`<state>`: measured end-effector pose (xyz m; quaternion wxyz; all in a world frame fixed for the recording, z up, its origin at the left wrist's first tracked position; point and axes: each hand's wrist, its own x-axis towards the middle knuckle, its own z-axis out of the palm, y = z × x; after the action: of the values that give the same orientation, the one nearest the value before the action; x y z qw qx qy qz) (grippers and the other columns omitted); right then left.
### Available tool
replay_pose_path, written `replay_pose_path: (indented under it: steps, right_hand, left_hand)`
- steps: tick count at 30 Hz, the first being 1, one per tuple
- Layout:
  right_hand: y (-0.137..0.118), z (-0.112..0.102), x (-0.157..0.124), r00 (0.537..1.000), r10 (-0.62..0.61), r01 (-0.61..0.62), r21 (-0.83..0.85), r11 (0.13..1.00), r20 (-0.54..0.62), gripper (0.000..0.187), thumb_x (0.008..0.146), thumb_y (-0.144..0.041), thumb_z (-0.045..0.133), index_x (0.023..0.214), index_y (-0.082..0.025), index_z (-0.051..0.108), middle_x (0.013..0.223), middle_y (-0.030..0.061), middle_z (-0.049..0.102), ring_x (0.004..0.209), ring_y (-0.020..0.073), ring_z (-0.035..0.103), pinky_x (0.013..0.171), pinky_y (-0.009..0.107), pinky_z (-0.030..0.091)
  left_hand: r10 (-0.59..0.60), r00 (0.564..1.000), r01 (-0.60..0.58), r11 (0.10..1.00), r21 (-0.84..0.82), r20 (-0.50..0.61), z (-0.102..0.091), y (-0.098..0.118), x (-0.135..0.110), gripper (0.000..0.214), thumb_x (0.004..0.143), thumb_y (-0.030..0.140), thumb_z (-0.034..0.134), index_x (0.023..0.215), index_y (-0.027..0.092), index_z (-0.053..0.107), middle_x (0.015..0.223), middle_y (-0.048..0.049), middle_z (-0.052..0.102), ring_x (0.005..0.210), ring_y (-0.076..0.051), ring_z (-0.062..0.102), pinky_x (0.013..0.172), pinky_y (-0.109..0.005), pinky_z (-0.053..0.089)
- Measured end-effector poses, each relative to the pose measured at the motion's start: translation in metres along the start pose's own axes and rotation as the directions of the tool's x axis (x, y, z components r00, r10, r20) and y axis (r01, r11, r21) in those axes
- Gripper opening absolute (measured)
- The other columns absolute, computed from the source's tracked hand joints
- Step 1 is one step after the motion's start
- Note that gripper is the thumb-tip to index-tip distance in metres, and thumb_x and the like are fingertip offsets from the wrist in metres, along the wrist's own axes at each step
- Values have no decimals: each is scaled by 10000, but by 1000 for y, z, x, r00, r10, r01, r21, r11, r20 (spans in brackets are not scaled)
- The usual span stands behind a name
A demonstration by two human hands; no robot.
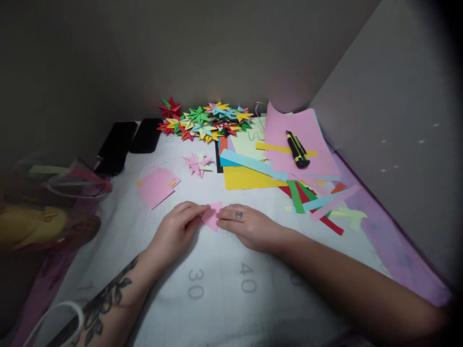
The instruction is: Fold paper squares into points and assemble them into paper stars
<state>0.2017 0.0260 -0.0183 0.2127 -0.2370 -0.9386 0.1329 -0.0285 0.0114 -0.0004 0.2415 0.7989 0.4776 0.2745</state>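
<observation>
Head view: small pink paper (211, 219) sits over the white gridded mat (162, 308), between both hands, above and between printed 30 and 40. Left hand (182, 222) pinches its left edge; right hand (251, 227) grips its right edge, fingers together. Pink paper squares (155, 189) lie beyond the left hand; pink paper star (198, 166) just right of those. Multicolour star pile (206, 121) against the back wall. Black-yellow cutter (298, 150) on pink sheets (311, 127), far right. Loose paper strips (318, 202) nearer, beyond right forearm.
</observation>
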Motion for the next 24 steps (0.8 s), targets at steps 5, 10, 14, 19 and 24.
replay_pose_path:
  steps: [5, 10, 14, 19, 24]
  right_hand:
    - [4, -2, 3, 999, -44, 44, -15, 999, -11, 338, 855, -45, 423, 1105, -147, 626, 1150, 80, 647, 1067, 177, 558, 928, 346, 463]
    - [5, -5, 4, 997, -73, 74, -52, 996, 17, 260, 916, -160, 452, 1079, -214, 646, 1123, 54, 655, 1056, 182, 554, 911, 370, 448]
    - [3, -9, 2, 993, -80, 86, -64, 994, 88, 262, 931, -196, 452, 1118, -249, 628, 1178, 41, 627, 1122, 190, 510, 947, 394, 411]
    - [1, -8, 2, 988, -121, 121, 9, 993, 100, 276, 933, -139, 423, 1129, -181, 613, 1156, 51, 634, 1084, 154, 529, 977, 344, 399]
    - [1, -5, 1, 990, -115, 112, 30, 993, 86, 272, 919, -123, 439, 1114, -190, 617, 1158, 45, 641, 1122, 155, 521, 982, 354, 396]
  left_hand:
    - [136, 990, -138, 976, 169, 28, -3, -1, 3, 168, 841, 179, 559, 855, 246, 712, 963, -63, 583, 908, -184, 525, 770, -335, 456]
    - [163, 983, -175, 970, 169, 84, -6, 2, 10, 142, 846, 204, 564, 857, 237, 702, 1041, -60, 607, 1026, -204, 488, 882, -379, 410]
    - [148, 978, -165, 980, 111, 145, -7, 4, 17, 141, 865, 239, 540, 855, 212, 678, 981, -51, 638, 1031, -196, 485, 896, -367, 391]
    - [128, 954, -158, 983, 93, 272, -9, 4, 20, 179, 891, 242, 487, 830, 204, 652, 855, -23, 645, 916, -171, 512, 877, -356, 360]
    - [43, 963, -82, 987, 137, 267, -8, 1, 21, 195, 889, 266, 468, 830, 197, 641, 875, -32, 634, 886, -177, 508, 829, -343, 360]
